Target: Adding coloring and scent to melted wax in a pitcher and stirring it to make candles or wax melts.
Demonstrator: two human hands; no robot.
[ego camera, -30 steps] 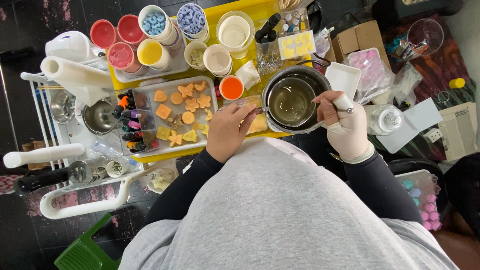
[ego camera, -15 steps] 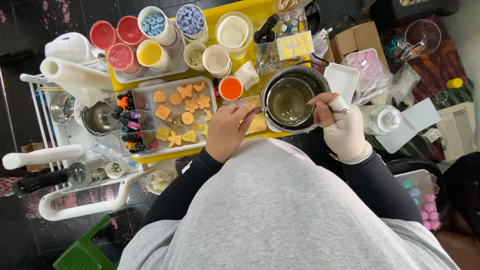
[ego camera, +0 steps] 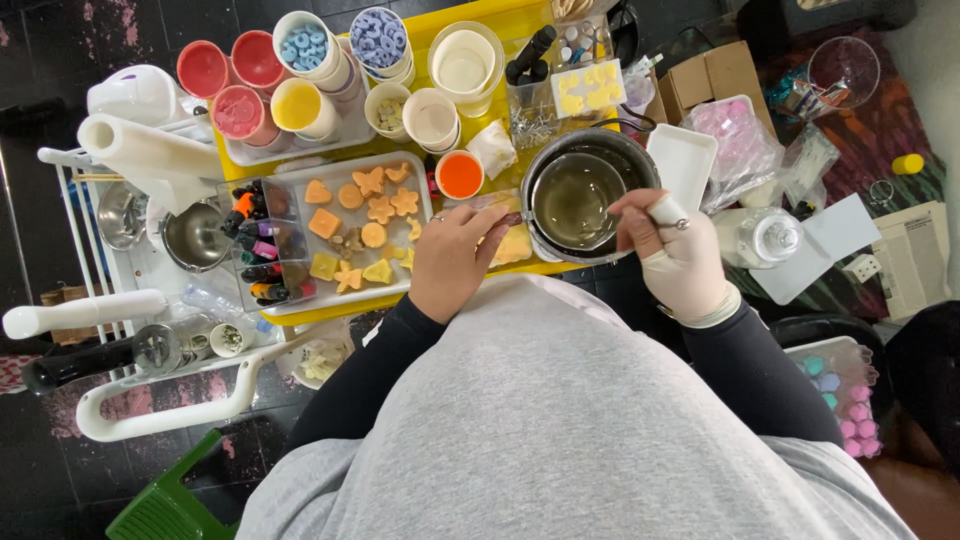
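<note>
The metal pot of pale, cloudy liquid sits on the near right part of the yellow table, directly ahead of the person's body; a slim stirring tool runs from the right hand leftward and away into the liquid, its long axis slanting toward the pot's middle, though most of it is too thin to make out; the right hand, gloved, with a ring on one finger, lies at the pot's near right rim with fingers curled tight about the tool's end, so it is the nearer hand; the left hand rests on the table just left of the pot, fingers loosely bent and spread over a yellow slab, grasping nothing that shows; left of it lies a clear tray of orange and yellow star and heart shapes, with small dye bottles at its left end; a small orange cup stands between tray and pot; a white square dish lies just right of the pot; coloured cups crowd the far side.
</note>
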